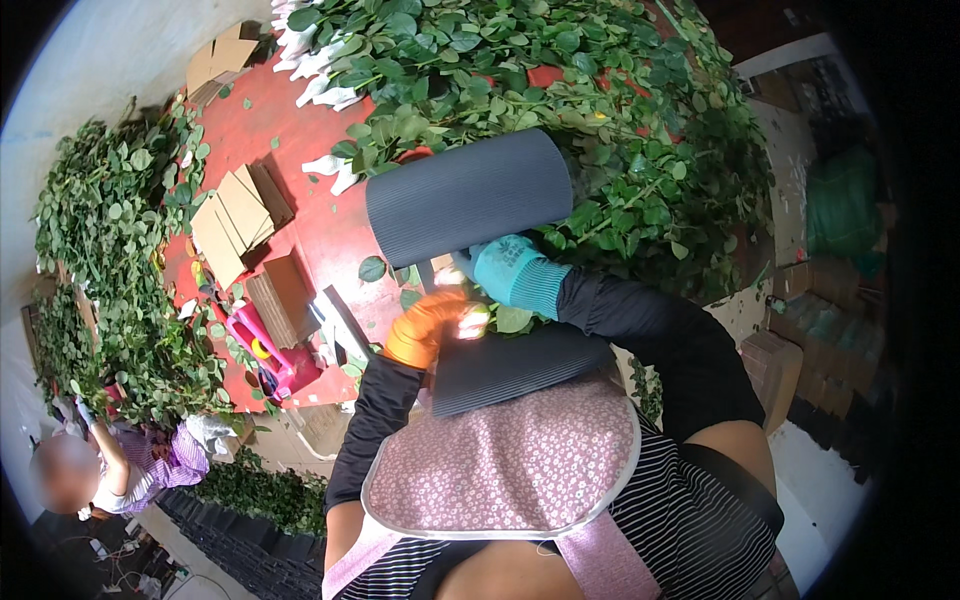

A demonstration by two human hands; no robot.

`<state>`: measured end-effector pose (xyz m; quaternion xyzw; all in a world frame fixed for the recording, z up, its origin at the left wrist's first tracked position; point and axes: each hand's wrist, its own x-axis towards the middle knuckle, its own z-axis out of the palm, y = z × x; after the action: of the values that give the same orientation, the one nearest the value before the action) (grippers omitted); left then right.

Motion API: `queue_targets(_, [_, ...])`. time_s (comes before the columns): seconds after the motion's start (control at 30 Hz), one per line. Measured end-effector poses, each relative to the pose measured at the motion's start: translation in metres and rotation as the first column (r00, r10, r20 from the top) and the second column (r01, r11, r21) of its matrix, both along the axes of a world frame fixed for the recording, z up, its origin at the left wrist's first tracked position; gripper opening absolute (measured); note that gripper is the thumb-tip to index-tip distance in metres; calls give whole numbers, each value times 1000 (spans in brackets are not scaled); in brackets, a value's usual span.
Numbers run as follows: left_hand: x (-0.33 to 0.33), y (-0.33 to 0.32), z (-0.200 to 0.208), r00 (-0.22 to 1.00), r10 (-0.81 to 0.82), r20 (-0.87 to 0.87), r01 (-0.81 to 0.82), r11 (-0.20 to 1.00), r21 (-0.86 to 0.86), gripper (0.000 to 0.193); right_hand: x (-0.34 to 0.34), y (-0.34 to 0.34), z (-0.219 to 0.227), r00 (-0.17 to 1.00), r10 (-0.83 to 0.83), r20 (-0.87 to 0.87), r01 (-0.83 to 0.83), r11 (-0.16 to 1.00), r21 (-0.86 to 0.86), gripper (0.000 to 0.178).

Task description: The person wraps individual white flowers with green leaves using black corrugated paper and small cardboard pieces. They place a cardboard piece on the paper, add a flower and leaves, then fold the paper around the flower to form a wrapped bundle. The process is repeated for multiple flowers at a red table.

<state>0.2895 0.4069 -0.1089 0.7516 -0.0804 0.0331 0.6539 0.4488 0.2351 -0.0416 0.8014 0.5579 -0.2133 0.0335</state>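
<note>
A dark grey corrugated sheet curls over a bundle of leafy stems in front of me. My right hand, in a teal glove, grips the sheet's lower edge and the stems beneath it. My left hand, in an orange glove, holds the bundle close by, just below the right hand. A second part of the grey sheet lies against my floral apron. What the fingers pinch inside the wrap is hidden.
A red table carries cardboard pieces, white wrappers, a pink tool and a large heap of green stems. More foliage piles at the left. Another person works at the lower left. Boxes stand at the right.
</note>
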Motion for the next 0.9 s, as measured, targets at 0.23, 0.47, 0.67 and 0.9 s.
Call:
queue_targets(0.23, [23, -15, 58, 996, 78, -44, -48, 883, 466, 37, 0, 0, 7, 999, 29, 29, -28, 999, -22, 47])
queue_targets(0.47, [26, -15, 56, 987, -15, -158, 110, 784, 611, 44, 12, -11, 92, 975, -10, -224, 0, 999, -44, 41])
queue_targets(0.67, [29, -13, 55, 999, -43, 23, 22, 814, 580, 36, -8, -31, 67, 965, 109, -240, -141, 983, -120, 28])
queue_targets(0.9, [37, -25, 81, 511, -164, -844, -521, 722, -456, 42, 4, -39, 73, 986, -69, -152, 98, 977, 189, 35])
